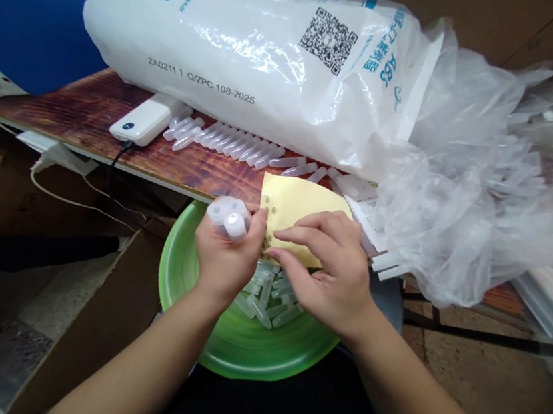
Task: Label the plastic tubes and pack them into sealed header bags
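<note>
My left hand (225,254) is closed around a bundle of translucent plastic tubes (224,209), their round ends facing up. One tube stands higher than the others and has a small round mark on its end. A pale yellow sticker sheet (302,200) with small round stickers along its left edge lies against my left thumb. Over that sheet is my right hand (333,261), thumb and index fingertips slightly apart beside the stickers, with nothing visible between them. Below both hands, more loose tubes (265,300) lie in a green basin (258,359).
Behind, a big white printed bag (225,46) lies on the wooden table (81,109). A row of tubes (238,145) runs along its front, next to a white power bank (143,120) with a black cable. Crumpled clear plastic bags (457,209) bulge at right.
</note>
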Demonstrator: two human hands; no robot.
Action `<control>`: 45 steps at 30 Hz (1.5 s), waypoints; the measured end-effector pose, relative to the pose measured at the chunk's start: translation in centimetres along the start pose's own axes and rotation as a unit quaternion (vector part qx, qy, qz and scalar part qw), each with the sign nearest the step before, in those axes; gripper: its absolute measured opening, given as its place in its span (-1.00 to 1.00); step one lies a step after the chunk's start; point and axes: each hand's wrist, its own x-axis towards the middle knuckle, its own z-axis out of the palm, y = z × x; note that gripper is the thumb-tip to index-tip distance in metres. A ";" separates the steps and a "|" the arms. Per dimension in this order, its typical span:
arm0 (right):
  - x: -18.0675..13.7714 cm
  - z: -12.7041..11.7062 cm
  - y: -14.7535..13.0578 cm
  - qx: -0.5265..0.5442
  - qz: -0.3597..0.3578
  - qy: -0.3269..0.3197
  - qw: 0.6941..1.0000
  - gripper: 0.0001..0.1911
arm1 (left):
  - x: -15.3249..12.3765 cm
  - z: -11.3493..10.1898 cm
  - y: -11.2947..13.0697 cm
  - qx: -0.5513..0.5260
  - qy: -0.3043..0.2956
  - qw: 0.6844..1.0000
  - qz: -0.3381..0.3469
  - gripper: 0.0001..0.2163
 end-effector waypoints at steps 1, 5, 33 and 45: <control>-0.2 0.3 0.1 -0.021 -0.004 -0.009 1.000 -0.91 | 0.0 0.1 0.0 -0.014 0.001 1.000 -0.009 -0.85; -0.3 1.0 0.3 -0.055 0.000 -0.011 0.998 -0.92 | 0.0 0.2 0.3 -0.034 -0.011 0.999 -0.029 -0.84; 0.5 0.5 0.7 -0.075 0.031 -0.071 0.994 -0.87 | -0.6 0.1 1.3 0.051 -0.004 0.998 0.046 -0.86; 0.0 0.6 0.6 -0.076 0.005 -0.039 0.996 -0.84 | -0.3 0.2 1.3 -0.037 -0.014 0.999 -0.008 -0.85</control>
